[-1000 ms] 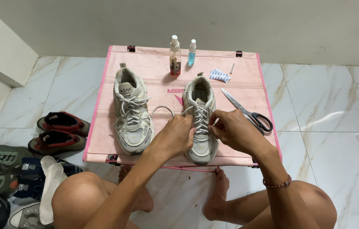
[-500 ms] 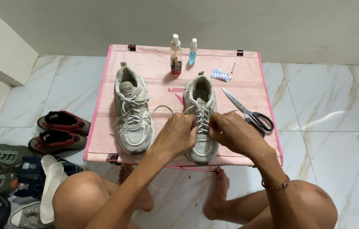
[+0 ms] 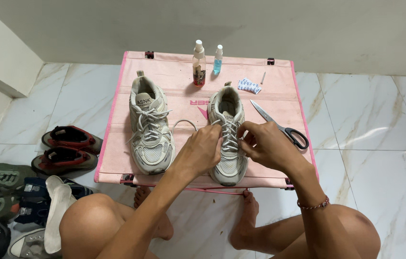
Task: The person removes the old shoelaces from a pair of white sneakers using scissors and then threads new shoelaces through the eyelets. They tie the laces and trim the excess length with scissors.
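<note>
Two worn white-grey sneakers stand on a low pink folding table (image 3: 174, 76). On the right sneaker (image 3: 228, 108) both hands work at the white lace (image 3: 180, 123). My left hand (image 3: 202, 149) pinches the lace at the shoe's left side, where a loose loop trails off to the left. My right hand (image 3: 263, 144) pinches the lace at the right side of the eyelets. The left sneaker (image 3: 148, 125) stands untouched, laced, beside them.
Black-handled scissors (image 3: 280, 126) lie right of the shoe. Two small spray bottles (image 3: 199, 64) stand at the table's far edge, with a blue-white packet (image 3: 249, 86) and a thin pin nearby. Several other shoes (image 3: 64, 148) are piled on the marble floor at left. My bare knees and feet sit below the table.
Both hands have shifted slightly up the right sneaker along the lacing. The lace loop at left stays slack. Nothing else moved.
</note>
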